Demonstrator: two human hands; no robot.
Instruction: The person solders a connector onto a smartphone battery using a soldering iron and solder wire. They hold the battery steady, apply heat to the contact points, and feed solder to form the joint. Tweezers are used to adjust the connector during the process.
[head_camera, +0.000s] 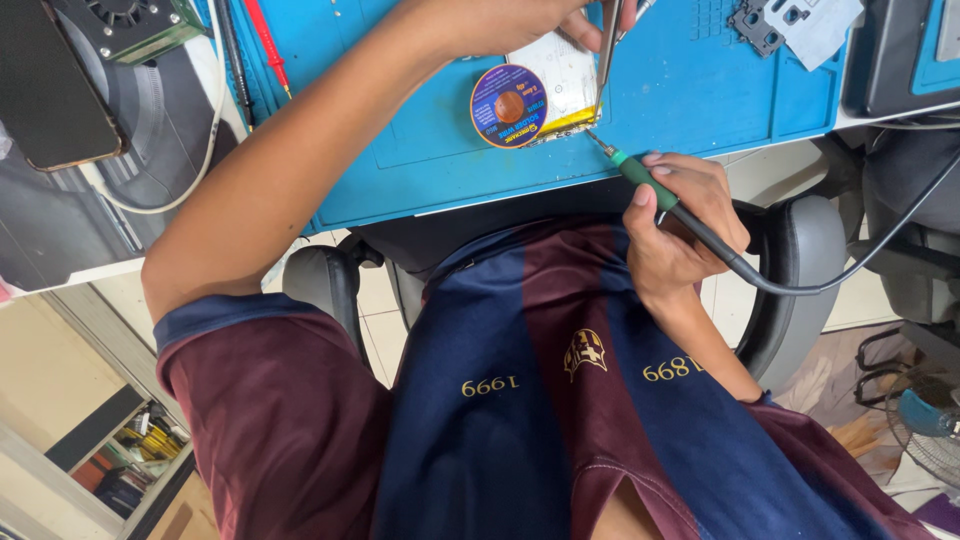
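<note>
Bright even daylight, soft shadows, edges perhaps stretched

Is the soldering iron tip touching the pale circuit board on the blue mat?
Cannot tell. In the head view the green-handled soldering iron in the right hand has its tip at the pale circuit board edge, but contact or gap is too small to see.

Round spool (509, 106) with a purple-and-orange label, lying near the front edge of the blue mat (700, 90); dark phone screen (50, 85) at the desk's left end.
</note>
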